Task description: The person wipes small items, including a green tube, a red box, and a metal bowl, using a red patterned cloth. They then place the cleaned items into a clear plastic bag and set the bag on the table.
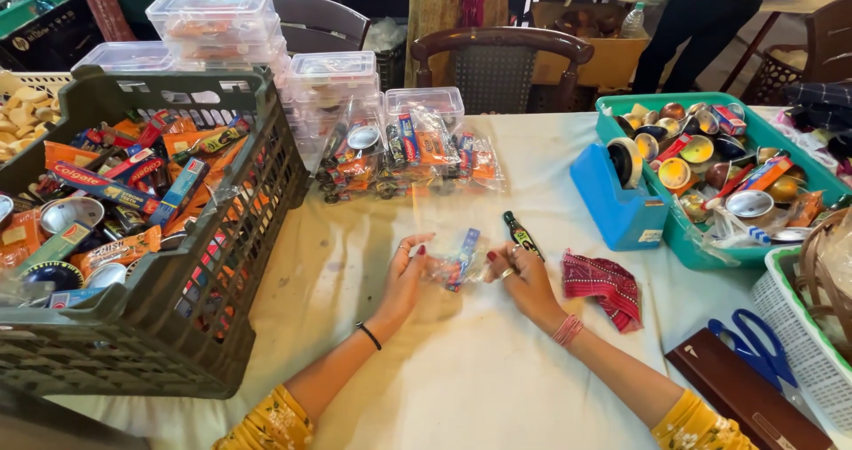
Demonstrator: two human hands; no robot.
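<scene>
Here, both hands (461, 268) pinch a clear packet (459, 262) over a cream tablecloth (461, 370) amid crowded crates (169, 264).

White-clothed counter (497, 361): grey crate (169, 308) far left of blue tape dispenser (621, 193), teal tray (763, 139) touching its right, red cloth (605, 286) below it.
</scene>
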